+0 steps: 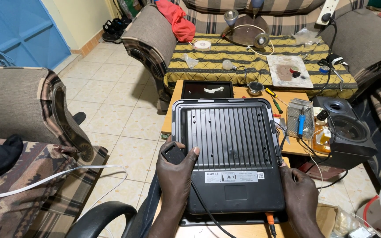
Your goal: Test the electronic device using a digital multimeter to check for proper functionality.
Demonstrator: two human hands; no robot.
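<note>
The black panel (232, 152) lay flat on a small wooden table (243, 93), covering most of it. Its near edge hung just past the table's front. Open tiled floor (111, 105) lay to the left. A speaker (347, 128) and tools crowded the right side. The left hand (176, 174) curled around a small black box (173, 153) at the panel's left edge. The right hand (300, 194) gripped the panel's right corner. The panel had ribs and a white label.
</note>
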